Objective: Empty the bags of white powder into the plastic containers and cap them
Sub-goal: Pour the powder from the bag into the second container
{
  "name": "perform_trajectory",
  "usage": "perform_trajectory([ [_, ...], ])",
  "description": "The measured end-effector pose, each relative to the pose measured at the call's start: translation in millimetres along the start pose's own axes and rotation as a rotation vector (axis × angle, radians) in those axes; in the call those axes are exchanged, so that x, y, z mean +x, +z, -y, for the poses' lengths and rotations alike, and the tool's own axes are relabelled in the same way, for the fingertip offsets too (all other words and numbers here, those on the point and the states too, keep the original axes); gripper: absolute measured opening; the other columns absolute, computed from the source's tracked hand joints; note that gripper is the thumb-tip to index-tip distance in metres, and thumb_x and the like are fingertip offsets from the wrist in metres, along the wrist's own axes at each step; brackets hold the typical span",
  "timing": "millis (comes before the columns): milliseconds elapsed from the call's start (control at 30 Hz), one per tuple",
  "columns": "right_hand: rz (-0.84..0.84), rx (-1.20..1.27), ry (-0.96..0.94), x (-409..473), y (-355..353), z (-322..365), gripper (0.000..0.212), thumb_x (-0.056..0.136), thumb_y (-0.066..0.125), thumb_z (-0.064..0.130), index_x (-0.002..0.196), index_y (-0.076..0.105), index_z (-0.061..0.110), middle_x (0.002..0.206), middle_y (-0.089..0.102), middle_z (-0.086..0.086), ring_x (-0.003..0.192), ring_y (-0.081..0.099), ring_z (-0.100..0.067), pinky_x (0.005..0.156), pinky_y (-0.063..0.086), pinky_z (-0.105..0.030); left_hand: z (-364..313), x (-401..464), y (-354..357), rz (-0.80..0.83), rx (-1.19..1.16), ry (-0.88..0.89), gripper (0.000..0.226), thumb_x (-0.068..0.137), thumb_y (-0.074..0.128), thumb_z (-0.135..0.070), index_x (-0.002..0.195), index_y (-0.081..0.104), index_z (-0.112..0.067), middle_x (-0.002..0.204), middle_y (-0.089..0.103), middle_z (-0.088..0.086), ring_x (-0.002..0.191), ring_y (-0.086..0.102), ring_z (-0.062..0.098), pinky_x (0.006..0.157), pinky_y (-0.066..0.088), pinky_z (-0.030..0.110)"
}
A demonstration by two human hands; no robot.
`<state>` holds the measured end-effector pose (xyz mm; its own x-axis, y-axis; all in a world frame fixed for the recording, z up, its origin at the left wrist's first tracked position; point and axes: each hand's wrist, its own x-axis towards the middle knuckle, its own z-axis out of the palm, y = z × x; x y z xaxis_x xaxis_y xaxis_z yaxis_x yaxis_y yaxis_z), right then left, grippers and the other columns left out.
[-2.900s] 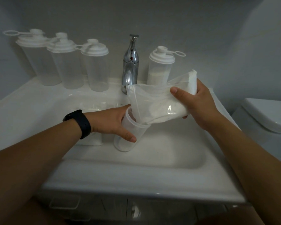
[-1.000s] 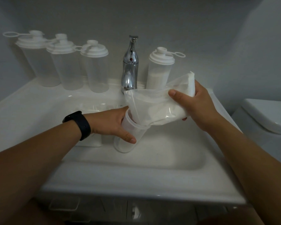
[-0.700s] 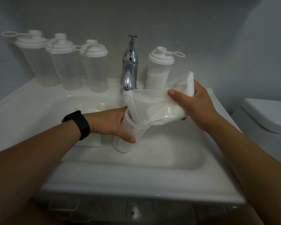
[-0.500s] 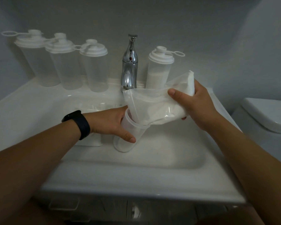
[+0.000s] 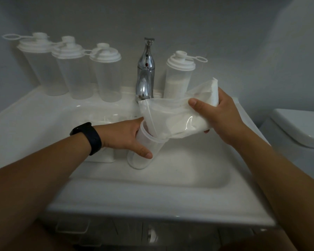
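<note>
An uncapped clear plastic container stands tilted in the white sink basin, with some white powder at its bottom. My left hand grips it just below the rim. My right hand holds a clear bag of white powder tipped down to the left, its open mouth inside the container's rim. A capped container holding white powder stands to the right of the tap. Three empty capped containers stand in a row at the back left.
A chrome tap rises at the back of the sink, just behind the bag. More bagged powder lies in the basin, partly hidden by my left wrist. A white toilet stands to the right.
Almost nothing has moved. The bag stays tipped into the container, and more of its powder has slid toward the mouth than 2.9 s ago.
</note>
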<state>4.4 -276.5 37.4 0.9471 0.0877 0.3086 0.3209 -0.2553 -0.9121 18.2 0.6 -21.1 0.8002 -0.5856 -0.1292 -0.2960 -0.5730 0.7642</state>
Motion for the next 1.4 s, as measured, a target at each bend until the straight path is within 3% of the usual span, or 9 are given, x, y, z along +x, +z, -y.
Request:
perform_trajectory([
  [300, 0.010, -0.010, 0.002, -1.4, 2.8, 0.5, 0.023, 0.088, 0.078, 0.033, 0.104, 0.062, 0.029, 0.088, 0.075, 0.003, 0.070, 0.073, -0.016, 0.043, 0.050, -0.030, -0.5, -0.1, -0.4, 0.006, 0.018, -0.003, 0.085, 0.067, 0.095, -0.041, 0.139, 0.049, -0.041, 0.129, 0.063, -0.028, 0.122, 0.059, -0.003, 0.108, 0.047, 0.027],
  [633, -0.009, 0.009, -0.007, -0.3, 2.0, 1.7, 0.022, 0.089, 0.078, 0.033, 0.105, 0.062, 0.030, 0.088, 0.074, 0.005, 0.069, 0.073, -0.015, 0.044, 0.048, -0.028, -1.2, -0.1, 0.1, 0.002, -0.014, -0.004, 0.084, 0.065, 0.092, -0.037, 0.132, 0.043, -0.050, 0.125, 0.060, -0.037, 0.119, 0.056, -0.010, 0.096, 0.047, 0.011],
  [733, 0.000, -0.009, 0.000, -0.8, 2.1, 1.4, 0.025, 0.088, 0.078, 0.034, 0.106, 0.062, 0.030, 0.092, 0.074, 0.003, 0.071, 0.073, -0.017, 0.044, 0.050, -0.029, 0.8, 0.1, -0.4, -0.002, -0.014, -0.001, 0.085, 0.065, 0.093, -0.038, 0.135, 0.045, -0.047, 0.128, 0.062, -0.032, 0.121, 0.058, -0.006, 0.101, 0.048, 0.017],
  [867, -0.006, -0.008, -0.008, -0.8, 1.5, 1.8, 0.027, 0.089, 0.078, 0.035, 0.110, 0.062, 0.027, 0.094, 0.074, 0.000, 0.072, 0.073, -0.018, 0.044, 0.049, -0.029, 0.6, 0.6, -0.4, 0.005, -0.003, -0.007, 0.087, 0.066, 0.093, -0.039, 0.135, 0.042, -0.050, 0.128, 0.060, -0.035, 0.120, 0.056, -0.009, 0.100, 0.047, 0.014],
  [967, 0.010, -0.020, 0.004, -0.8, 1.7, 1.0, 0.027, 0.088, 0.078, 0.036, 0.109, 0.062, 0.028, 0.096, 0.075, -0.002, 0.074, 0.074, -0.020, 0.045, 0.051, -0.031, 2.3, 1.3, -1.0, 0.003, 0.017, -0.009, 0.093, 0.066, 0.096, -0.045, 0.143, 0.044, -0.042, 0.133, 0.060, -0.028, 0.124, 0.057, -0.004, 0.109, 0.047, 0.027],
  [1167, 0.003, -0.019, 0.002, -1.0, 2.9, 0.1, 0.025, 0.088, 0.079, 0.035, 0.106, 0.063, 0.029, 0.094, 0.075, -0.001, 0.072, 0.074, -0.020, 0.045, 0.051, -0.031, 1.6, 1.1, -0.4, -0.003, 0.029, 0.002, 0.093, 0.066, 0.095, -0.046, 0.144, 0.045, -0.039, 0.135, 0.060, -0.026, 0.125, 0.057, -0.002, 0.112, 0.046, 0.031],
  [1333, -0.011, -0.018, 0.007, -0.9, 2.3, -0.3, 0.027, 0.088, 0.079, 0.036, 0.108, 0.062, 0.029, 0.095, 0.074, 0.000, 0.073, 0.074, -0.018, 0.045, 0.050, -0.029, -0.7, 0.1, 0.5, -0.007, 0.014, -0.013, 0.084, 0.066, 0.093, -0.040, 0.134, 0.045, -0.049, 0.128, 0.061, -0.033, 0.120, 0.057, -0.008, 0.104, 0.046, 0.019],
  [1400, -0.011, -0.020, 0.010, -0.9, 2.4, 0.0, 0.028, 0.088, 0.079, 0.036, 0.109, 0.063, 0.029, 0.095, 0.075, 0.000, 0.074, 0.074, -0.019, 0.046, 0.050, -0.030, 0.3, 0.0, 0.1, -0.010, 0.013, -0.011, 0.086, 0.067, 0.094, -0.041, 0.138, 0.045, -0.046, 0.130, 0.061, -0.031, 0.121, 0.057, -0.007, 0.104, 0.047, 0.021],
])
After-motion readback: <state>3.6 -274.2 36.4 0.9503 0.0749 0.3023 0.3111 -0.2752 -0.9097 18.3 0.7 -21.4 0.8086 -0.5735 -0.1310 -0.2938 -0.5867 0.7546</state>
